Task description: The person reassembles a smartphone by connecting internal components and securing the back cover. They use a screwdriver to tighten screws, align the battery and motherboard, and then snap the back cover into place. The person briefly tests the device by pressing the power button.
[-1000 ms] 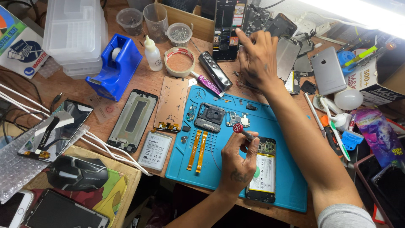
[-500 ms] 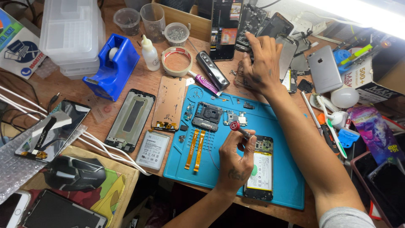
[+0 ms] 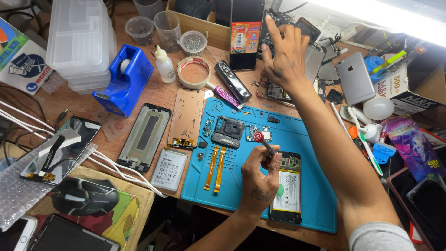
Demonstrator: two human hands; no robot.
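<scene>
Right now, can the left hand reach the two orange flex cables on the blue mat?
Probably yes: the left hand holds a screwdriver, but the orange flex cables lie uncovered just beside it on the blue mat.

Your left hand (image 3: 260, 179) grips a red-capped screwdriver (image 3: 265, 143) over the opened black phone (image 3: 287, 188) on the blue silicone mat (image 3: 316, 139); your right hand (image 3: 284, 51) reaches far among stacked phones.
</scene>
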